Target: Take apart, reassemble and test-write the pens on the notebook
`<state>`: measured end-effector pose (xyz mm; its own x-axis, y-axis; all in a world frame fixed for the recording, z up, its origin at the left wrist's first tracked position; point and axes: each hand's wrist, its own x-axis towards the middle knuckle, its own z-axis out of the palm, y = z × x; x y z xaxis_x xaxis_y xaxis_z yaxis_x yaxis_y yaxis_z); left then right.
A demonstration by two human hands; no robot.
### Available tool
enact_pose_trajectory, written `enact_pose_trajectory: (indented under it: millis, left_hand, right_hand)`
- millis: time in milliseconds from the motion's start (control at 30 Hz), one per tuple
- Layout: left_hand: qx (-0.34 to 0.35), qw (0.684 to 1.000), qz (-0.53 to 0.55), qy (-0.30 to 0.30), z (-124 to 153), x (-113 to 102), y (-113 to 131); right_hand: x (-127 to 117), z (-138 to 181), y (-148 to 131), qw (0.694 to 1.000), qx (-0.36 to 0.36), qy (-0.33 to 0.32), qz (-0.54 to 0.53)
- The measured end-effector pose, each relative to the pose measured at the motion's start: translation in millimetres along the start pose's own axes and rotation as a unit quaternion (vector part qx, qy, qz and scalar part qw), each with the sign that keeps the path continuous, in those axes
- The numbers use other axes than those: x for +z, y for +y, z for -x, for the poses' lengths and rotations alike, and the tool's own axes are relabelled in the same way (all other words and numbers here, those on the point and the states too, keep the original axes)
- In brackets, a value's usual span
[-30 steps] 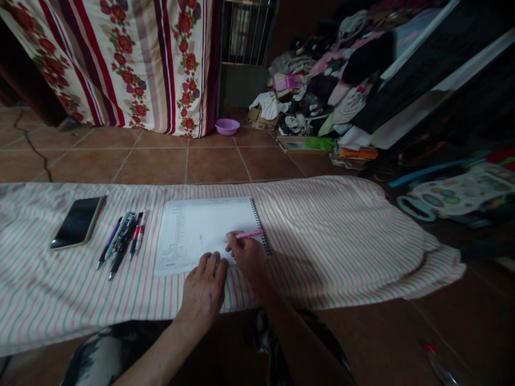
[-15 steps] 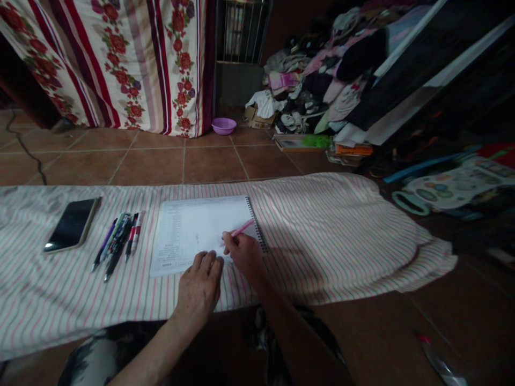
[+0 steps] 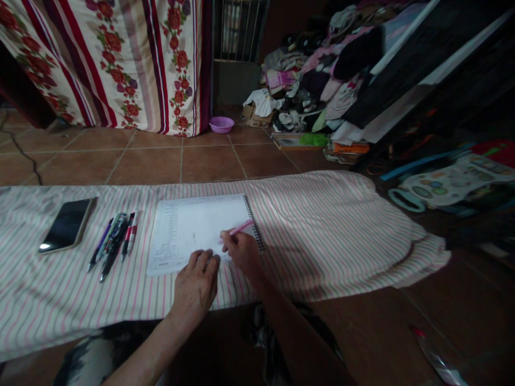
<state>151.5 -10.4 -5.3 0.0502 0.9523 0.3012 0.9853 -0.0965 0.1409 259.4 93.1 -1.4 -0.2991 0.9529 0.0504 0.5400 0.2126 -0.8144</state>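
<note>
A spiral notebook [image 3: 209,214] lies turned sideways on a striped cloth, its wire binding to the right. My right hand [image 3: 242,251] pinches a pink pen [image 3: 241,227], with its tip end low over the white page; whether the tip touches the paper is hard to see. Small faint marks show on the page left of the pen. My left hand [image 3: 198,276] lies flat on the notebook's near edge, fingers stretched out and holding nothing. Left of the notebook, several pens [image 3: 115,241] lie side by side. A smartphone [image 3: 67,224] with a dark screen rests farther left.
The striped cloth [image 3: 322,230] covers a low surface. Beyond it on the tiled floor stand a purple basin [image 3: 221,125] and a heap of clothes [image 3: 314,80]. A floral curtain [image 3: 132,64] hangs at the back. A plastic bottle [image 3: 436,359] lies at the lower right.
The whole view has shifted slightly, so everything appears a little farther left. Both hands keep nearly the same place on the notebook, and the pink pen stays in my right hand.
</note>
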Motion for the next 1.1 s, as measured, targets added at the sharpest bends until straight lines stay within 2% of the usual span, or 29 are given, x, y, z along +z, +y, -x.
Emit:
enact_pose_trajectory:
  millis: [133, 267, 367, 500, 700, 867, 1000, 1100]
  left_hand:
    - [0.002, 1.0, -0.002, 0.014, -0.9, 2.0, -0.7]
    - [0.005, 1.0, -0.003, 0.025, -0.1, 3.6, -1.9]
    - [0.004, 1.0, -0.003, 0.027, 0.2, 3.5, -1.9]
    - [-0.004, 0.999, 0.002, 0.034, -1.7, 2.1, -1.1]
    - [-0.008, 0.999, 0.016, 0.036, -3.1, 0.6, -1.5]
    - [-0.012, 0.999, 0.027, 0.038, -2.4, -0.5, -0.7]
    - [-0.034, 0.996, 0.08, 0.033, -4.2, -4.0, 0.3]
    - [-0.093, 0.977, 0.189, 0.021, -6.5, -6.2, 0.9]
  right_hand:
    - [-0.6, 1.1, 1.5, 1.0, -0.017, 0.008, -0.001]
    - [-1.1, 1.4, 2.6, 1.0, -0.012, -0.017, 0.003]
    - [-1.4, 0.9, 3.1, 1.0, -0.019, 0.001, 0.015]
    - [-2.7, 2.7, 1.7, 0.999, -0.038, -0.024, 0.007]
    - [-10.7, 9.9, -1.2, 0.989, -0.132, 0.046, -0.052]
    - [-16.3, 11.9, 9.4, 0.975, -0.211, 0.027, -0.057]
    - [-15.6, 13.0, 14.7, 0.97, -0.241, 0.008, -0.032]
    - [-15.4, 12.3, 13.9, 0.965, -0.257, -0.013, -0.042]
